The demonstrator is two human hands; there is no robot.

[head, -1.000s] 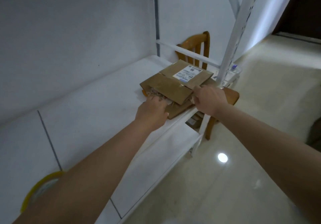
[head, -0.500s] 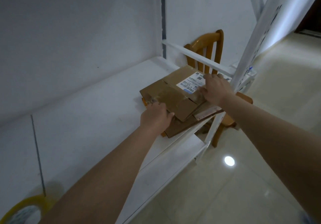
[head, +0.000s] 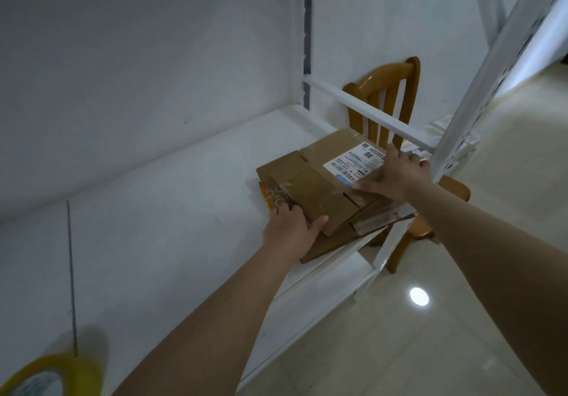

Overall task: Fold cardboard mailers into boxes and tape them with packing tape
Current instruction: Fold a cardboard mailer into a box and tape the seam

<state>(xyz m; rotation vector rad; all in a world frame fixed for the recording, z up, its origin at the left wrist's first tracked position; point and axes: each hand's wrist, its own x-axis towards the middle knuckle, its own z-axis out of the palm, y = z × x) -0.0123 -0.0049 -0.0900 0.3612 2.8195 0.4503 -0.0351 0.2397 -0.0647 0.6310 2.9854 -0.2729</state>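
A stack of flattened brown cardboard mailers (head: 319, 189) lies at the far right end of the white shelf (head: 172, 211). The top mailer carries a white shipping label (head: 353, 162). My left hand (head: 289, 232) grips the near left corner of the top mailer, thumb on its upper face. My right hand (head: 396, 174) lies over the mailer's right edge beside the label, fingers curled round that edge and thumb pressed flat on the cardboard. A roll of yellow packing tape (head: 49, 377) sits at the near left end of the shelf, partly cut off by the frame.
A white metal upright (head: 479, 88) and crossbar (head: 368, 112) of the rack stand just right of the stack. A wooden chair (head: 393, 97) sits behind the rack. A lower shelf (head: 313, 297) and glossy floor tiles (head: 430, 318) lie to the right.
My right hand moved from the mailer's near right corner up to the far right edge by the label. My left hand shifted slightly, and its thumb now lies on the top mailer.
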